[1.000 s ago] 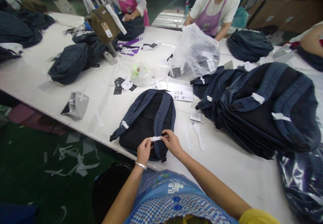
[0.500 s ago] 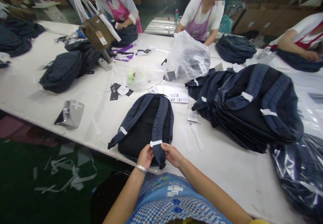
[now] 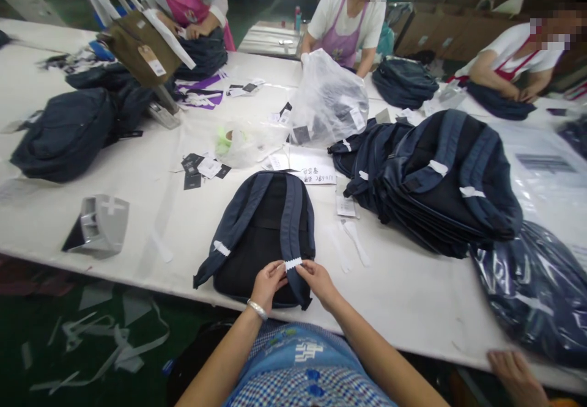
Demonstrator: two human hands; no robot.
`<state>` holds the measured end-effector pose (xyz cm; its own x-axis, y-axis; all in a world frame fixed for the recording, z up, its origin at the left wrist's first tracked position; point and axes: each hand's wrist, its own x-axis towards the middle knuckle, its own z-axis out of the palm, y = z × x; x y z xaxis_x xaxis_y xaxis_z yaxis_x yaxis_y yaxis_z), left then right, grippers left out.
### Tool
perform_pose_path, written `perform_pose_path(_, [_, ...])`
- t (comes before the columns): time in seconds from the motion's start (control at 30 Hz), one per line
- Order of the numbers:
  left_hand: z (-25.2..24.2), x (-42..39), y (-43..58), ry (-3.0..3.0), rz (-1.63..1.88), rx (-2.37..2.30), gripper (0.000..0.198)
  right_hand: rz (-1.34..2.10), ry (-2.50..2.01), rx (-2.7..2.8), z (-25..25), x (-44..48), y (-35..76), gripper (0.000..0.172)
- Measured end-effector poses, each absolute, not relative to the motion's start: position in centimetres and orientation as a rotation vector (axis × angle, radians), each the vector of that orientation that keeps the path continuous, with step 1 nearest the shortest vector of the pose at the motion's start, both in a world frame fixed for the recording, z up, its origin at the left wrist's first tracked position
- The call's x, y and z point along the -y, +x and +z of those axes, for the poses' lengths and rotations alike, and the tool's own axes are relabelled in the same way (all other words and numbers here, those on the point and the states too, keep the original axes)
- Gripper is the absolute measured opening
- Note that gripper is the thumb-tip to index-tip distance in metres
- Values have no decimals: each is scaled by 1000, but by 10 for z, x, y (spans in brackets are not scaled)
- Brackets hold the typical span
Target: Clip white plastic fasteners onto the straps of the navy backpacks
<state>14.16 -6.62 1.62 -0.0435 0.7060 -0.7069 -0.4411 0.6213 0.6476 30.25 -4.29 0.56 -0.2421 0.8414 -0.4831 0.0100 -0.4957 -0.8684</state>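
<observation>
A navy backpack lies on the table in front of me, its strap side up. Across its right shoulder strap runs a white zigzag-edged strip. My left hand is closed in a pinch at the strip's left end. At the other end, the thumb and fingers of my right hand pinch the strip against the strap. The left strap carries a similar white strip. Just right of the backpack, loose white strips rest on the table.
To the right rises a stack of navy backpacks, beside a plastic-wrapped one. Black tags and a clear bag lie farther back. Several people work across the table. Another person's hand rests at the near right edge.
The view has shifted, so most things sit farther left. My hands stay at the strip on the right strap, fingers slightly adjusted. Another person's hand has appeared at lower right.
</observation>
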Motion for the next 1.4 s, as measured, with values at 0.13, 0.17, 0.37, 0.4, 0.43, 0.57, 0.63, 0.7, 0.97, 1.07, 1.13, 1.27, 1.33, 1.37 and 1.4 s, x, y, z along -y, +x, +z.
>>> perform_pose_path(0.13, [7, 57, 133, 385, 838, -1427, 40, 1547, -1582, 1260, 6, 53, 290, 27])
perform_pose_path(0.17, [5, 55, 130, 419, 799, -1437, 40, 1450, -1645, 1315, 8, 57, 286, 28])
perform_pose_path(0.37, [4, 49, 121, 543, 601, -1301, 35, 1053, -1981, 1394, 19, 73, 272, 45])
perform_pose_path(0.4, [8, 49, 116, 603, 564, -1277, 33, 1080, -2000, 1428, 23, 72, 274, 41])
perform_pose_path(0.43, [14, 48, 107, 688, 541, -1269, 31, 1092, -2025, 1473, 29, 70, 277, 37])
perform_pose_path(0.57, [43, 41, 41, 1367, 774, -1490, 28, 665, -2036, 1716, 53, 62, 292, 39])
perform_pose_path(0.63, [46, 36, 5, 1800, 899, -1617, 39, 475, -1848, 1927, 50, 61, 293, 51])
perform_pose_path(0.7, [32, 32, -19, 2160, 779, -1606, 54, 448, -1644, 2179, 29, 61, 287, 65])
perform_pose_path(0.97, [-44, 29, -30, 2444, 354, -1492, 55, 533, -1525, 2277, -40, 75, 287, 64])
perform_pose_path(1.07, [-43, 33, -51, 2432, 566, -1681, 58, 431, -1675, 1993, -35, 96, 302, 56])
perform_pose_path(1.13, [-40, 33, -60, 2527, 616, -1665, 59, 399, -1762, 1882, -35, 108, 304, 55])
perform_pose_path(1.27, [-18, 17, -33, 2618, 736, -1292, 51, 452, -1877, 1784, -30, 109, 295, 55])
perform_pose_path(1.33, [2, -1, 4, 2583, 657, -943, 46, 561, -1881, 1726, -17, 102, 291, 53])
perform_pose_path(1.37, [12, -12, 26, 2553, 615, -802, 44, 641, -1859, 1699, -8, 98, 289, 52])
perform_pose_path(1.4, [20, -24, 49, 2504, 572, -674, 42, 714, -1827, 1670, 2, 95, 289, 50])
